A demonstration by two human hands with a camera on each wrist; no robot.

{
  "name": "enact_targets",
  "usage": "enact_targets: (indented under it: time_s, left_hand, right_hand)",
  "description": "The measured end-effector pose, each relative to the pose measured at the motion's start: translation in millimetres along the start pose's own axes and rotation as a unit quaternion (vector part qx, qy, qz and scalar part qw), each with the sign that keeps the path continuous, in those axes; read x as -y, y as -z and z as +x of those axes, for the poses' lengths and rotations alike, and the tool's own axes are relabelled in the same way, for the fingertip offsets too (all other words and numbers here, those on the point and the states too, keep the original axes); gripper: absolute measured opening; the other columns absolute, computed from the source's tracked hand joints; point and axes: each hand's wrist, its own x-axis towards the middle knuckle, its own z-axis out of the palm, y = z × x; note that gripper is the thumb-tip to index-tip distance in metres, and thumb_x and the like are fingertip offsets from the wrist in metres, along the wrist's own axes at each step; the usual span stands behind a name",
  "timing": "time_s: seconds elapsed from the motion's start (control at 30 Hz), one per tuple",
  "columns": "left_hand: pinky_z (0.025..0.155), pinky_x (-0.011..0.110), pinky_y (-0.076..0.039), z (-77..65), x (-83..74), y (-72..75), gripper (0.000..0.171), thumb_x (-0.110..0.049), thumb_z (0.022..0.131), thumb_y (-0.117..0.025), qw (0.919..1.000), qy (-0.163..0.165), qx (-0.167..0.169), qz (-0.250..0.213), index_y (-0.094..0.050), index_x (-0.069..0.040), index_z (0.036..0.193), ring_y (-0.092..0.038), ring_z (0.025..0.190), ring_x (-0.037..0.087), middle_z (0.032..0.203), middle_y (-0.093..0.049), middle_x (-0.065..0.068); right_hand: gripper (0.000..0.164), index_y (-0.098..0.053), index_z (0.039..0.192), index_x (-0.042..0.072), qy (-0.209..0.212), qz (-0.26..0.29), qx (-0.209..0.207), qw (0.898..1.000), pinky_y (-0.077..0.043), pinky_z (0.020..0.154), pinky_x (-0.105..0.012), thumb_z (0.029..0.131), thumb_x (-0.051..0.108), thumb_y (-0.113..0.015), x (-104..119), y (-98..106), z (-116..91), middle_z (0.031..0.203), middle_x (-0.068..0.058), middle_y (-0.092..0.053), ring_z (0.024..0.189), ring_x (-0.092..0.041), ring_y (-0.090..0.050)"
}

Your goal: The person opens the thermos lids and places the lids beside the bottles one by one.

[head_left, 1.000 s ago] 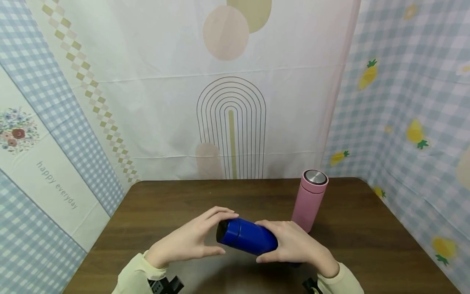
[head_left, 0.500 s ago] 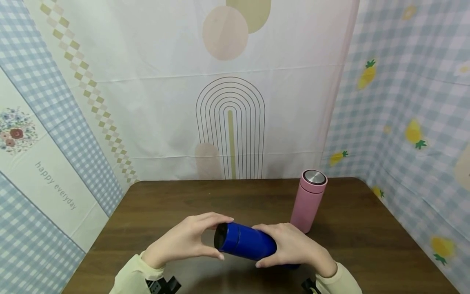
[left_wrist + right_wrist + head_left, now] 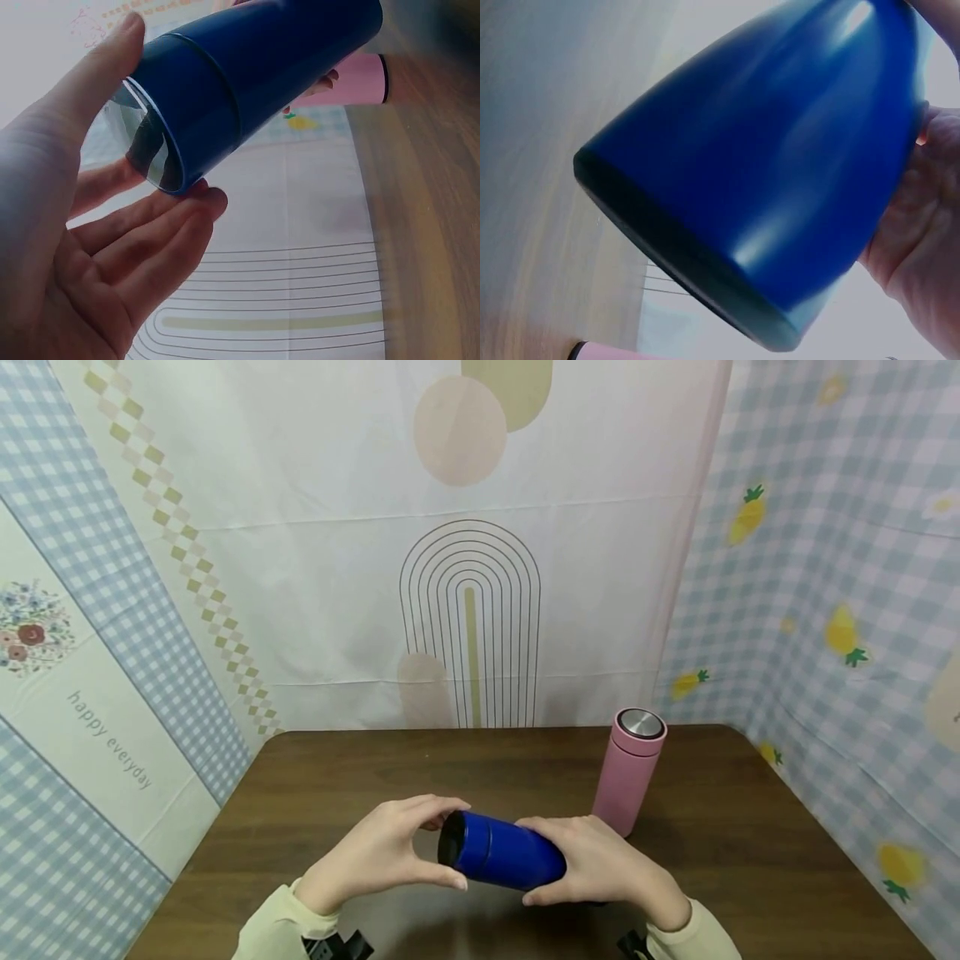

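Observation:
A blue thermos [image 3: 510,852] lies tilted on its side in the air above the table, its dark-topped lid end toward the left. My right hand [image 3: 600,864] grips its body near the base; in the right wrist view the thermos's wide dark base [image 3: 690,255] juts past the palm. At the lid end, my left hand [image 3: 382,852] has thumb and fingers around the lid [image 3: 187,112], touching its rim from both sides. Behind my right hand stands a pink thermos [image 3: 628,777], upright, with a silver-topped lid.
The brown wooden table [image 3: 360,768] reaches back to a white patterned cloth [image 3: 330,610]. Blue checked cloth [image 3: 825,568] hangs at the right, and more patterned cloth at the left.
My left hand has closed in on the lid end, its thumb and fingers now at the rim. The blue thermos has dipped slightly and tilts less; my right hand keeps its grip.

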Motion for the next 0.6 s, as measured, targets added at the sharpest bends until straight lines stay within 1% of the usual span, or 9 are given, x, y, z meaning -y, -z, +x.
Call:
enact_targets:
  time_s: [0.1, 0.27, 0.37, 0.4, 0.47, 0.53, 0.6]
  left_hand:
    - [0.079, 0.027, -0.057, 1.4, -1.7, -1.8, 0.064, -0.059, 0.078, -0.08, 0.9997, 0.017, -0.015, 0.011, -0.063, -0.023, 0.128, -0.066, 0.091, 0.003, 0.113, -0.068, -0.012]
    - [0.072, 0.027, -0.057, 4.8, -5.9, -5.7, 0.048, -0.06, 0.082, -0.077, 0.9959, 0.073, -0.045, 0.029, -0.064, -0.027, 0.114, -0.063, 0.079, -0.002, 0.091, -0.068, -0.017]
    - [0.069, 0.028, -0.057, 5.9, -7.6, -9.2, 0.045, -0.059, 0.083, -0.076, 0.9927, 0.098, -0.063, 0.033, -0.064, -0.025, 0.111, -0.062, 0.076, -0.002, 0.086, -0.067, -0.016]
    - [0.069, 0.027, -0.057, 6.2, -7.7, -10.5, 0.046, -0.058, 0.084, -0.076, 0.9922, 0.1, -0.068, 0.03, -0.065, -0.024, 0.112, -0.062, 0.076, -0.002, 0.087, -0.067, -0.015]
    - [0.071, 0.028, -0.058, 6.1, -7.6, -12.7, 0.048, -0.056, 0.085, -0.076, 0.9921, 0.097, -0.077, 0.019, -0.065, -0.021, 0.117, -0.063, 0.08, 0.0, 0.094, -0.068, -0.013]
    - [0.076, 0.029, -0.058, 6.0, -7.1, -13.6, 0.052, -0.053, 0.086, -0.076, 0.9932, 0.084, -0.08, 0.003, -0.064, -0.02, 0.124, -0.065, 0.087, 0.002, 0.104, -0.067, -0.012]
    - [0.082, 0.03, -0.058, 6.0, -6.2, -13.0, 0.057, -0.051, 0.086, -0.077, 0.9951, 0.061, -0.077, -0.006, -0.061, -0.02, 0.131, -0.065, 0.098, 0.004, 0.116, -0.063, -0.011]
  right_hand:
    - [0.076, -0.059, 0.136, 0.023, -0.005, 0.01, -0.001, 1.0, -0.056, 0.074, -0.033, 0.078, 0.069, -0.073, 0.1, -1.3, 0.0, 0.114, 0.007, -0.07, 0.09, -0.007, -0.065]
    - [0.076, -0.059, 0.136, 0.023, -0.013, 0.028, -0.004, 1.0, -0.056, 0.073, -0.032, 0.078, 0.069, -0.074, 1.8, -1.5, 1.1, 0.114, 0.008, -0.07, 0.089, -0.006, -0.065]
    - [0.077, -0.059, 0.136, 0.022, -0.015, 0.023, -0.012, 1.0, -0.056, 0.073, -0.031, 0.078, 0.071, -0.073, 2.6, -0.2, 1.9, 0.113, 0.007, -0.07, 0.088, -0.006, -0.065]
    - [0.078, -0.059, 0.136, 0.021, -0.016, 0.021, -0.016, 1.0, -0.056, 0.073, -0.031, 0.077, 0.071, -0.073, 2.5, 0.2, 1.9, 0.113, 0.006, -0.07, 0.088, -0.006, -0.065]
    - [0.079, -0.06, 0.135, 0.02, -0.017, 0.018, -0.024, 0.999, -0.056, 0.073, -0.032, 0.076, 0.071, -0.074, 2.2, 1.3, 2.2, 0.114, 0.005, -0.07, 0.089, -0.007, -0.065]
    - [0.079, -0.06, 0.135, 0.019, -0.019, 0.023, -0.029, 0.999, -0.057, 0.075, -0.033, 0.076, 0.069, -0.076, 1.7, 2.2, 2.3, 0.114, 0.005, -0.07, 0.09, -0.008, -0.065]
    - [0.079, -0.06, 0.135, 0.02, -0.017, 0.032, -0.03, 0.999, -0.057, 0.075, -0.033, 0.075, 0.068, -0.077, 0.9, 2.9, 2.4, 0.114, 0.005, -0.07, 0.091, -0.008, -0.065]
